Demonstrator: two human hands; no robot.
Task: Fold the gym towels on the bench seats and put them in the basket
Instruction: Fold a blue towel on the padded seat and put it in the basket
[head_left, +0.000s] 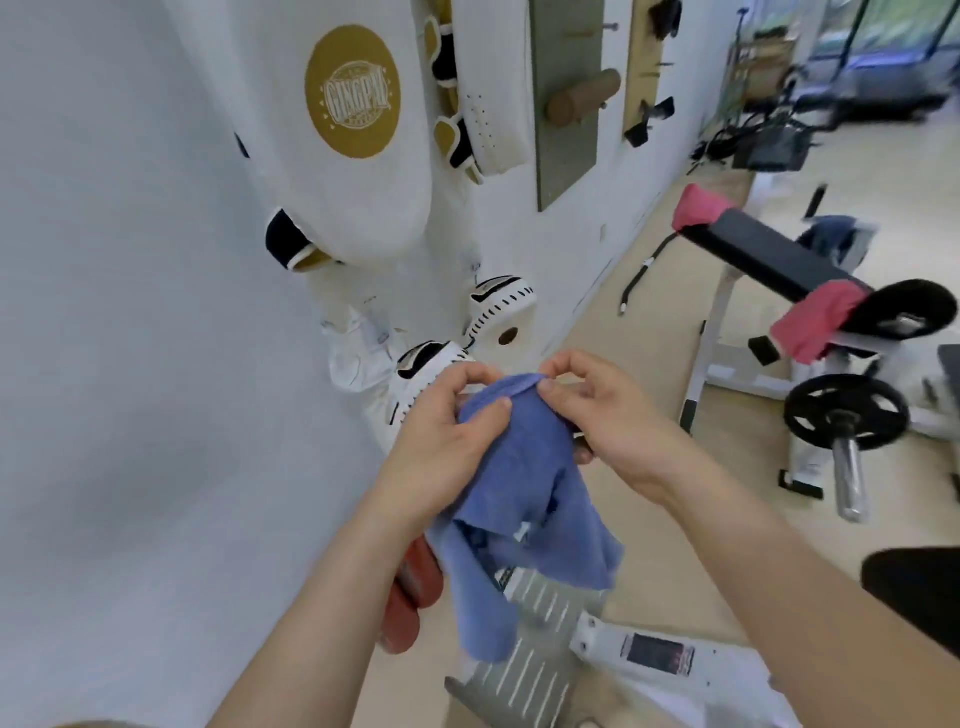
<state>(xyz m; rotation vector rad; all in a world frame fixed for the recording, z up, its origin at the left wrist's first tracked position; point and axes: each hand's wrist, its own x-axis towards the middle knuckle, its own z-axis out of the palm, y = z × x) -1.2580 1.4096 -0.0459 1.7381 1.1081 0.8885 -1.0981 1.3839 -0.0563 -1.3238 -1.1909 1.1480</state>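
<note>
At far left hangs a white padded punching bag bearing a round gold emblem, with white-and-black boxing pads leaning on the wall below it. In the centre, the left hand is closed on the top edge of a blue terry-cloth gym towel, thumb in front and fingers curled behind; just beside it the right hand pinches the same edge between thumb and forefinger, the other fingers loosely bent. The towel is held in mid-air at about chest level, above a grey ribbed footplate and clear of any counter. It hangs limp and bunched, doubled over itself in uneven lobes, with a small white label showing near the middle. Judged from this drape, the cloth is light, soft and wholly without stiffness, not slippery and not fragile; it will take whatever shape gravity gives it. The best hold is therefore at two adjacent corners along one hem, hands drawn apart so that the sheet falls flat before folding. To the right, a black padded weight-bench counter carries two pink towels, one draped at each end, not yet folded. No basket is in view.
</note>
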